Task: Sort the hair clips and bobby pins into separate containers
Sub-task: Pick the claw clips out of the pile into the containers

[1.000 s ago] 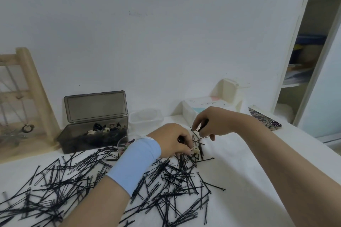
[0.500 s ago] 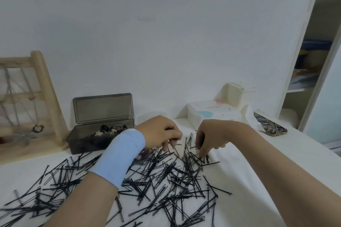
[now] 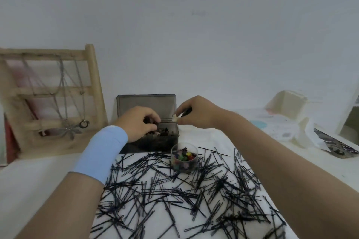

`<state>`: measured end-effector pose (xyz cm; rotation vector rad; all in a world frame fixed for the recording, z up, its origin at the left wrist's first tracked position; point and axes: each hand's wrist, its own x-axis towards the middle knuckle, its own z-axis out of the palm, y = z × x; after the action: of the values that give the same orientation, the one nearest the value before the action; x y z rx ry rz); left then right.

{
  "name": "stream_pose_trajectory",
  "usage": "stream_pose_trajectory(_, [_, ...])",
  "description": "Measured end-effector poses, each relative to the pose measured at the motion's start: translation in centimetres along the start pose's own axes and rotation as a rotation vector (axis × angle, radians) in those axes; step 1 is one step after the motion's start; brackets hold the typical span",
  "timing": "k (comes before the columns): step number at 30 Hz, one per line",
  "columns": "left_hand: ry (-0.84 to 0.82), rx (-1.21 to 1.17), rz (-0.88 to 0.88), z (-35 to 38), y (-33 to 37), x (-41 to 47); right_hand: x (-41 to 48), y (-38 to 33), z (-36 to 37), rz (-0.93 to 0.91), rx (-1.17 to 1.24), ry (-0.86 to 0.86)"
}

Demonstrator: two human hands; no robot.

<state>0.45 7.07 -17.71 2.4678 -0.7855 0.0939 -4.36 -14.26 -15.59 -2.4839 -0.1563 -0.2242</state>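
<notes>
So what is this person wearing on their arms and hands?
Both hands are bare: no gloves, rings or watch show on the left hand or the right hand. A wide, smooth light blue band wraps the left forearm just behind the wrist, plain, with no marking. The right arm is bare along its whole visible length.

Head-worn wide-angle view, facing forward and down, close over table (image 3: 29, 190)

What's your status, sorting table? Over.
Left hand curled over smoky grey plastic box, grip unclear. Right hand pinches small cream hair clip beside it. Black metal bobby pins scattered, unsorted.
</notes>
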Motion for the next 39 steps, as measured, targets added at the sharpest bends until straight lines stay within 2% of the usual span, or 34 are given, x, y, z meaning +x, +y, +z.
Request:
stream_pose_trajectory(4, [0.050, -0.036, -0.024, -0.5, -2.2, 0.0, 3.4, -1.6, 3.0, -0.067, -0.145, -0.080])
stream_pose_trajectory(8, [0.016, -0.174, -0.002, -1.2, -3.5, -0.1, 4.8, -2.1, 4.3, -0.020, -0.215, -0.190])
stream_pose_trajectory(13, [0.074, -0.134, -0.046, -1.8, -5.1, -0.1, 4.9, -1.0, 3.5, -0.025, -0.126, -0.058])
stream_pose_trajectory(15, [0.019, -0.046, -0.066, -1.6, -5.4, -0.2, 4.4, -0.5, 3.1, -0.055, -0.133, -0.030])
stream_pose_trajectory(19, [-0.142, 0.110, -0.115, -0.7, -4.8, -0.2, 3.4, -0.1, 3.2, -0.069, -0.220, -0.106])
stream_pose_trajectory(22, [-0.066, 0.222, -0.144, -0.6, -4.1, -0.1, 3.4, -0.2, 3.8, -0.070, -0.197, -0.039])
stream_pose_trajectory(25, [-0.020, 0.166, -0.068, -0.6, -3.1, -0.2, 3.6, -0.6, 4.4, -0.089, -0.127, -0.018])
stream_pose_trajectory(29, [-0.280, 0.203, -0.063, 0.5, -2.1, -0.5, 3.8, -0.6, 4.3, -0.067, -0.242, -0.007])
stream_pose_trajectory(31, [-0.342, 0.276, -0.110, 0.6, -2.3, -0.2, 3.6, -0.6, 4.0, -0.039, -0.319, 0.021])
stream_pose_trajectory(34, [-0.283, 0.330, -0.160, -0.2, -2.3, 0.0, 3.3, -0.9, 4.5, -0.039, -0.329, -0.062])
stream_pose_trajectory(37, [-0.184, 0.297, -0.094, -0.5, -1.7, 0.0, 3.2, -1.7, 5.2, -0.081, -0.368, -0.194])
stream_pose_trajectory(39, [-0.208, 0.245, -0.045, 0.0, -1.4, 0.0, 3.2, -1.9, 5.5, -0.102, -0.422, -0.243])
